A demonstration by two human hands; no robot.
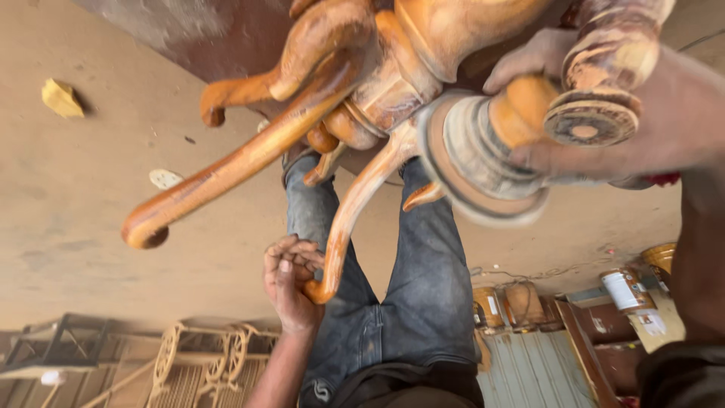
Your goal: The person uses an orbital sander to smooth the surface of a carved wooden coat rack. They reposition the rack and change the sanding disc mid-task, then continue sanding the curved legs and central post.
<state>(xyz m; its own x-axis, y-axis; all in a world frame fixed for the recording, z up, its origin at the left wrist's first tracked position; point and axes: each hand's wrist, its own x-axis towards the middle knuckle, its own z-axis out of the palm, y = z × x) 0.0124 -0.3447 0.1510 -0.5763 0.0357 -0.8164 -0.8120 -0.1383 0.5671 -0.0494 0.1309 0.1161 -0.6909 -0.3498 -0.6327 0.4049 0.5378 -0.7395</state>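
– Where does the head view look from?
– From above, facing steeply down, very close to the carved wooden stand (332, 128); jeans (408, 279) and dusty floor (91, 189) lie beyond
– Any second view?
– Only this one

Packages observed: a row of cylindrical tins along the lower right, all well apart from both hands. One tin with white label (624, 290) lies tilted, below the right hand (574, 113). Two brownish tins (507, 305) stand side by side, right of the left hand (291, 281). One yellowish tin (661, 257) sits at the right edge, partly hidden. Printing illegible.
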